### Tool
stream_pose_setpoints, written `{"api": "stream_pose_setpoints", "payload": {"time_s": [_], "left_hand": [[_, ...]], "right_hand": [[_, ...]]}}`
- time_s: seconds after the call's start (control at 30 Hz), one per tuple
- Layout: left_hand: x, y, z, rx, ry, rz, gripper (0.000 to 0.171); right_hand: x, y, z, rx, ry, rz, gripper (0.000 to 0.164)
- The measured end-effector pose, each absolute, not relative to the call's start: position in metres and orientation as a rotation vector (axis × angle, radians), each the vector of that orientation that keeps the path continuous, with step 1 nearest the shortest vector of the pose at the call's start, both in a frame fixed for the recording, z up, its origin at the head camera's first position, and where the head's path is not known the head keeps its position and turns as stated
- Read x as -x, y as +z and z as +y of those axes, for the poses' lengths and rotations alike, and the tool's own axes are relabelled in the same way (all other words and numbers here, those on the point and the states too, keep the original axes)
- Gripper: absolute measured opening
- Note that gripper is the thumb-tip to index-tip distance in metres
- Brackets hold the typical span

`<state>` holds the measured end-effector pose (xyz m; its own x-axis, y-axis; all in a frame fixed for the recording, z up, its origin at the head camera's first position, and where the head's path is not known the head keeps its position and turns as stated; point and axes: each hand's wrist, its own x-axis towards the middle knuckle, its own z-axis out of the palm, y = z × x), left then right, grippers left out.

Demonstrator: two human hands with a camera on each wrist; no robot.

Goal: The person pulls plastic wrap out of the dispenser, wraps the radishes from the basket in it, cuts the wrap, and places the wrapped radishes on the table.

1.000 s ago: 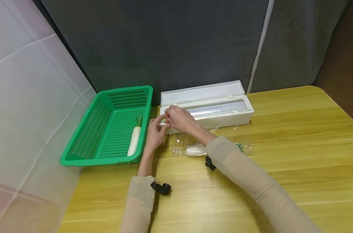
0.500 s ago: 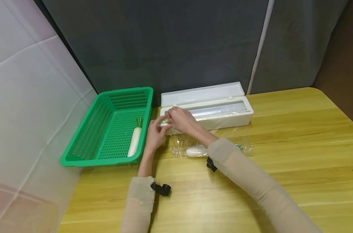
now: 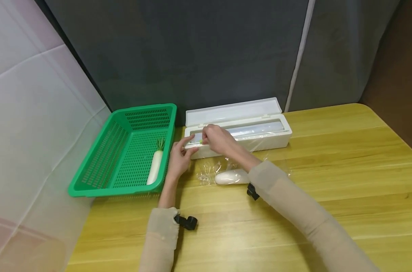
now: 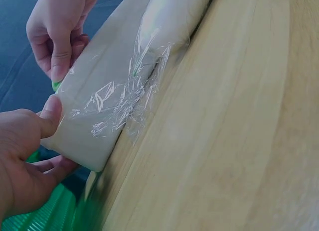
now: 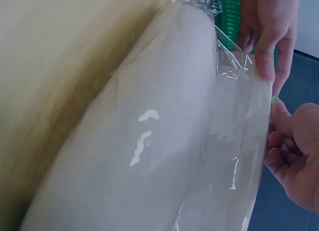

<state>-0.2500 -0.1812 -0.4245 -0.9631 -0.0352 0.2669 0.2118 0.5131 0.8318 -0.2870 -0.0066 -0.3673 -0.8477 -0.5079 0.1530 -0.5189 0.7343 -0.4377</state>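
A white cling film box (image 3: 274,140) stands with its lid (image 3: 233,112) raised, and a roll of film (image 3: 257,129) lies inside. My left hand (image 3: 178,160) grips the box's left front corner between thumb and fingers. With curled fingers, my right hand (image 3: 219,139) pinches a small green slide cutter (image 3: 201,142) on the box's front rim, a little right of the left hand. Clear film (image 4: 107,99) hangs over the front of the box to a white radish (image 3: 231,176) lying on the table, its leaf end hidden behind the right forearm.
To the left, a green plastic basket (image 3: 122,192) holds another white radish (image 3: 155,167) with green stems. The wooden table (image 3: 345,177) backs onto a dark grey partition (image 3: 192,53). A pale panel (image 3: 39,132) borders the left side.
My right hand has slid a short way right along the box's front rim with the green slide cutter, widening the gap from my left hand. The left hand keeps its hold on the corner.
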Motion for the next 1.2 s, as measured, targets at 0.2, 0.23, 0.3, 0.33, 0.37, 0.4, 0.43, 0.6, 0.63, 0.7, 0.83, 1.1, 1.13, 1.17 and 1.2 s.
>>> {"api": "stream_pose_setpoints", "payload": {"time_s": [0.2,0.23,0.3,0.33,0.37,0.4,0.43,0.6,0.63,0.7,0.83,1.1,1.13,1.17,1.2], "left_hand": [[0.249,-0.424,-0.181,0.175,-1.428,-2.490,0.048],[0.249,-0.424,-0.181,0.176,-1.430,-2.488,0.048],[0.249,-0.424,-0.181,0.176,-1.429,-2.489,0.048],[0.249,-0.424,-0.181,0.176,-1.428,-2.489,0.048],[0.249,-0.424,-0.181,0.177,-1.425,-2.489,0.048],[0.249,-0.424,-0.181,0.175,-1.424,-2.490,0.047],[0.249,-0.424,-0.180,0.172,-1.422,-2.493,0.047],[0.250,-0.425,-0.181,0.169,-1.442,-2.503,0.047],[0.250,-0.426,-0.182,0.172,-1.445,-2.502,0.047],[0.250,-0.426,-0.183,0.183,-1.449,-2.496,0.047],[0.251,-0.426,-0.185,0.204,-1.435,-2.487,0.046],[0.250,-0.426,-0.185,0.201,-1.460,-2.505,0.046],[0.250,-0.426,-0.185,0.200,-1.463,-2.505,0.046],[0.250,-0.426,-0.184,0.197,-1.468,-2.505,0.046],[0.250,-0.426,-0.184,0.201,-1.466,-2.503,0.046]], "right_hand": [[0.288,-0.369,0.001,-0.863,0.742,-2.891,0.010],[0.288,-0.369,0.003,-0.861,0.745,-2.890,0.010],[0.287,-0.370,0.005,-0.862,0.746,-2.882,0.010],[0.287,-0.370,0.007,-0.859,0.750,-2.879,0.010],[0.286,-0.371,0.008,-0.857,0.751,-2.875,0.010],[0.286,-0.371,0.009,-0.855,0.751,-2.872,0.010],[0.286,-0.371,0.011,-0.853,0.753,-2.872,0.010],[0.284,-0.371,0.019,-0.837,0.771,-2.882,0.009],[0.284,-0.370,0.021,-0.829,0.776,-2.884,0.009],[0.284,-0.370,0.025,-0.816,0.778,-2.886,0.009],[0.285,-0.371,0.035,-0.790,0.785,-2.889,0.010],[0.285,-0.374,0.047,-0.783,0.779,-2.880,0.012],[0.285,-0.374,0.049,-0.782,0.779,-2.877,0.012],[0.285,-0.374,0.050,-0.783,0.779,-2.874,0.012],[0.284,-0.374,0.051,-0.783,0.782,-2.872,0.011]]}}
